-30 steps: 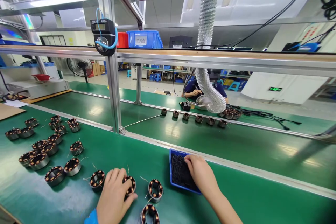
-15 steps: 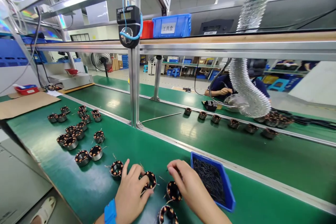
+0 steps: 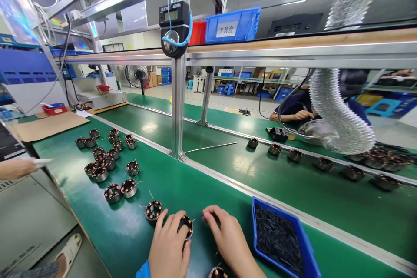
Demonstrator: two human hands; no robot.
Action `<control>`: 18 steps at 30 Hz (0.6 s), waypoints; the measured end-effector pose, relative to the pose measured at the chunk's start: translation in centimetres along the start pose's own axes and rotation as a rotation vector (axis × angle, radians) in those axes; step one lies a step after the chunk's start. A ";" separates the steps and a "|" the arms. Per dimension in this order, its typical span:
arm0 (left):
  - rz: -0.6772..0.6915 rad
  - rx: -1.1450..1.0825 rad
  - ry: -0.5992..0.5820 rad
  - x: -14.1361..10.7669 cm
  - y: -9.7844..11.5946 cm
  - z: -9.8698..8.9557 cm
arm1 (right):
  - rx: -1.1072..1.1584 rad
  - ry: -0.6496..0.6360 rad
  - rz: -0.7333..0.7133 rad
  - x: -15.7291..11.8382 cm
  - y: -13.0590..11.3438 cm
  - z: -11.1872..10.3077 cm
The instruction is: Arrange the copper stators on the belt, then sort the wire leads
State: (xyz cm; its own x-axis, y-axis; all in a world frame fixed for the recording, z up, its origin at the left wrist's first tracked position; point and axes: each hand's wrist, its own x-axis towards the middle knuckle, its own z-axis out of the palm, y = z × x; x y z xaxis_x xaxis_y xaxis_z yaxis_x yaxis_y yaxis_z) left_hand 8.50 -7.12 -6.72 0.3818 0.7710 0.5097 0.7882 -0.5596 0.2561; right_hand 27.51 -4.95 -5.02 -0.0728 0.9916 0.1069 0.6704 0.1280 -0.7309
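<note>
At lower centre, the left hand (image 3: 169,247) clasps a wound stator (image 3: 185,226) steady on the green surface (image 3: 130,230); the right hand (image 3: 230,243) pinches at it (blue tray (image 3: 304,243) lower right).

A green work surface (image 3: 124,234) runs from the near edge back to an aluminium rail, and beyond the rail lies a second green belt (image 3: 293,182). On the near surface lie a cluster of copper-wound stator rings (image 3: 104,160) at the left, one ring (image 3: 153,210) nearer the middle, a sheet of brown cardboard (image 3: 45,125) at the far left, and a blue tray (image 3: 295,226) of thin dark pieces at the right. On the far belt a row of similar rings (image 3: 295,155) stands spaced out along its far edge.
</note>
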 end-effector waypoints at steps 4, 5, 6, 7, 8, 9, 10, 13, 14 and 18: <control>0.009 0.016 0.022 0.0 0.0 0.1 | 0.002 -0.046 0.004 0.8 -0.5 0.3; 0.011 0.017 0.027 0.0 0.0 0.1 | 0.001 -0.052 0.001 0.9 -0.5 0.4; 0.011 0.017 0.031 0.0 0.0 0.1 | 0.001 -0.055 0.000 0.9 -0.6 0.4; 0.010 0.017 0.032 0.0 0.0 0.1 | -0.001 -0.056 -0.001 0.9 -0.6 0.5; 0.010 0.018 0.031 0.0 0.0 0.1 | -0.002 -0.057 -0.001 0.8 -0.6 0.5; 0.009 0.018 0.029 -0.1 0.0 0.2 | -0.004 -0.059 -0.001 0.8 -0.5 0.6; 0.008 0.019 0.025 -0.1 -0.1 0.2 | -0.006 -0.063 0.000 0.8 -0.5 0.6; 0.006 0.018 0.014 -0.2 -0.1 0.4 | -0.012 -0.085 0.000 0.7 -0.5 0.8; 0.003 0.016 0.012 -0.2 -0.1 0.4 | -0.011 -0.095 -0.003 0.7 -0.6 0.9; 0.001 0.015 0.011 -0.3 -0.1 0.4 | 0.010 -0.137 -0.041 0.7 -1.0 0.7</control>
State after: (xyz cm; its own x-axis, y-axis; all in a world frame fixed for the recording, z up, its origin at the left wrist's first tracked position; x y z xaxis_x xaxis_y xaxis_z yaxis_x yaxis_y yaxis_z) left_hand 8.52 -7.13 -7.22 0.3771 0.7670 0.5191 0.7949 -0.5556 0.2436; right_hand 26.28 -4.35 -4.70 -0.2009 0.9786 0.0439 0.6574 0.1679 -0.7346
